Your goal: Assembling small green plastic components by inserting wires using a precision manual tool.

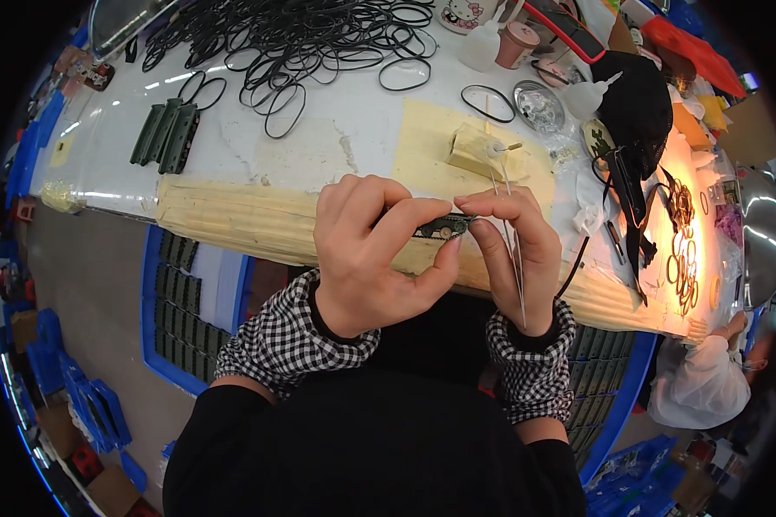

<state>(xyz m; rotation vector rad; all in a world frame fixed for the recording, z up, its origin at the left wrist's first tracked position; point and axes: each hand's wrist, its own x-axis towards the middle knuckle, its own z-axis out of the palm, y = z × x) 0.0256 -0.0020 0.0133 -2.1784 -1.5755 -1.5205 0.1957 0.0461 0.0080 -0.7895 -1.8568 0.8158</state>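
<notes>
Above the table's front edge, a small dark green plastic part (442, 227) with little round wheels along its side is held level. My left hand (375, 250) is closed on it, thumb below and index finger above. From the other end, the thumb and index finger of my right hand (519, 246) pinch at the part. A pair of metal tweezers (516, 276) lies across my right hand, tucked among its fingers and pointing along the palm. Fingertips hide both ends of the part.
Black rubber loops (293, 39) lie heaped at the back. Similar green parts (165, 135) sit at left. Beyond my hands is a yellowish block (474, 153). Blue trays (151, 293) of green parts flank my lap. A black cap (636, 103) and a bright lamp glow are at right.
</notes>
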